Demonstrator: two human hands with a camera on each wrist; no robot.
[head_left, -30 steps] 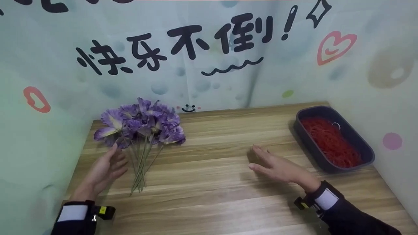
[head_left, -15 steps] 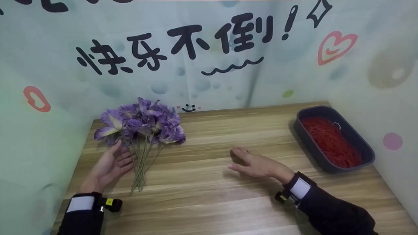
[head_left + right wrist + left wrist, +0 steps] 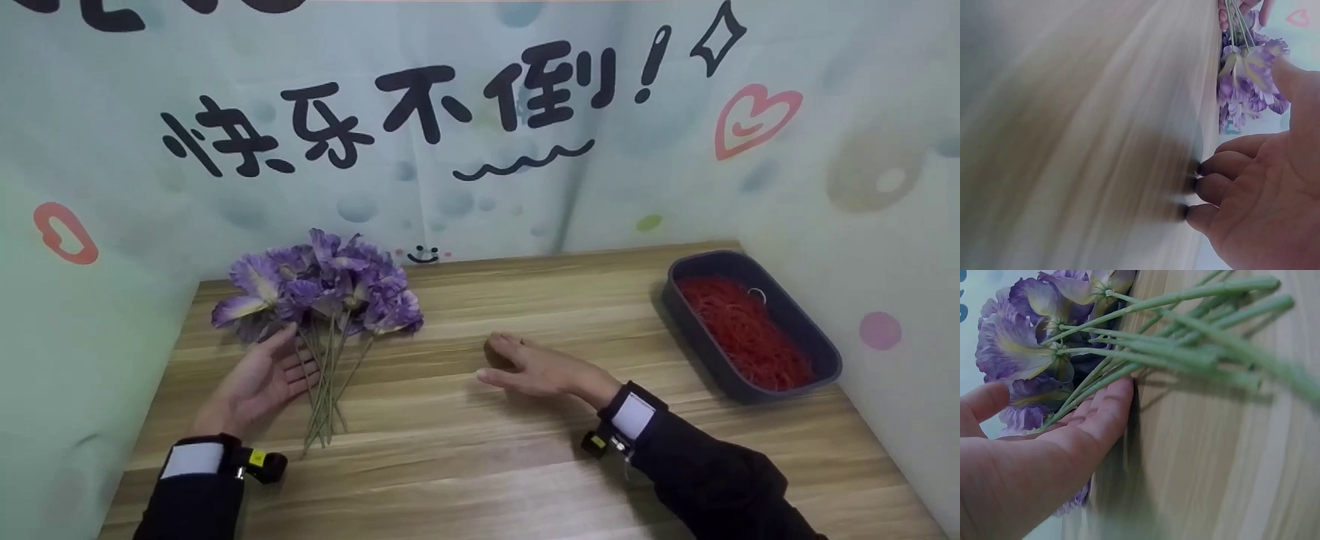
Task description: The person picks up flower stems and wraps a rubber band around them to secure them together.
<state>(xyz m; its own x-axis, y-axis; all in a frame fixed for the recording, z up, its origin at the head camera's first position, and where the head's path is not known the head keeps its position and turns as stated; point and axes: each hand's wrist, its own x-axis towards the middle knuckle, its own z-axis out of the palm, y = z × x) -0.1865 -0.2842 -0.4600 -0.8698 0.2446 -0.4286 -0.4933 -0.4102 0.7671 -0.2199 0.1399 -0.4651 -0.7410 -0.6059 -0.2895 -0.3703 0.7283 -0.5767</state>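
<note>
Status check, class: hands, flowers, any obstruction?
Left hand partly beneath stems; right hand empty, apart. Purple flowers lying on table. Dark tub off right, not blocking.

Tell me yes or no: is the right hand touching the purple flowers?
No, the head view shows wood tabletop between the right hand and the purple flowers.

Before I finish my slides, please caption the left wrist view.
Left hand, fingers behind green stems of purple flowers on a wooden tabletop.

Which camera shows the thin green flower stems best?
The left wrist view: it is closest, so the thin green flower stems look biggest, though some ends are blurry. The head view shows them small, running from the purple ruffled flowers. The right wrist view has only short bits at its top edge.
</note>
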